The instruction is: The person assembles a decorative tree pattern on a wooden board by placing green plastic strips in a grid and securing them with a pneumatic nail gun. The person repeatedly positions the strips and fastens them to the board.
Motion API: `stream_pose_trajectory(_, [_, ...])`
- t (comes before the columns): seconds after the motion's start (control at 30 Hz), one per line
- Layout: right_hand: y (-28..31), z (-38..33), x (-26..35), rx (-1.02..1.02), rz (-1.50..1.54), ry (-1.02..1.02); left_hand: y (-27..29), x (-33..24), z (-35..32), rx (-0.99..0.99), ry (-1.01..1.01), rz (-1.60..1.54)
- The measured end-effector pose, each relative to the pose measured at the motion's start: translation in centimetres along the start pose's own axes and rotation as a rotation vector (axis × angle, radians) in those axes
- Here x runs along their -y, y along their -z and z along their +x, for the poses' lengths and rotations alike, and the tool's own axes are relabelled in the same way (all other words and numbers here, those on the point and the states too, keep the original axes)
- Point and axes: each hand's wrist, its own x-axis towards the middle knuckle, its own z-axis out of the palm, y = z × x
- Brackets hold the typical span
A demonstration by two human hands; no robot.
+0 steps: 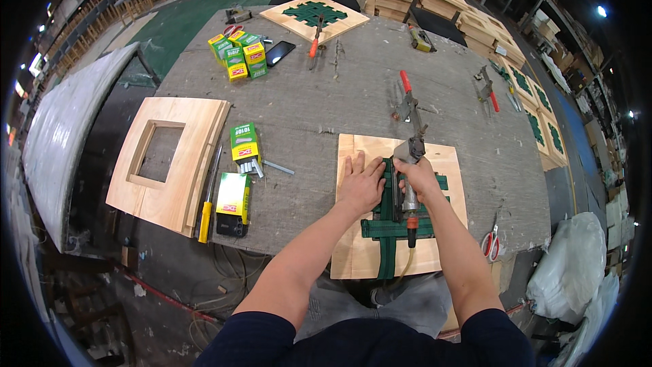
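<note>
Navy sleeves point(248, 340), right grip point(419, 177) round stapler point(410, 200), left grip point(362, 187) spread, open box point(244, 140) of staples point(250, 167)

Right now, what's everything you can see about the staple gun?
The staple gun looks like grey metal, with a dark magazine and an orange collar ending in black. A pale hose shows below. The right hand grips it, its head toward the picture's top, over green webbing on a wooden board. Contact underneath is hidden.
</note>
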Motion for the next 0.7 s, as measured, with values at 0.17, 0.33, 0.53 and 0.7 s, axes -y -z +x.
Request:
stream_pose_trajectory(0.17, [-0.1, 0.0, 0.2, -0.003, -0.015, -0.005, 0.2, -0.1, 0.0, -0.008, 0.007, -0.02])
stream_pose_trajectory(0.33, [-0.7, -0.4, 1.1, 0.017, 0.027, 0.019, 0.3, 0.6, 0.0, -0.037, 0.024, -0.098])
stream_pose_trajectory(0.53, [-0.3, 0.0, 0.6, 0.017, -0.02, -0.033, 0.1, 0.2, -0.1, -0.095, 0.007, -0.14])
stream_pose_trajectory(0.7, [-1.5, -0.5, 1.0, 0.053, 0.013, 0.027, -0.2, 0.9, -0.2, -0.109, 0.055, -0.165])
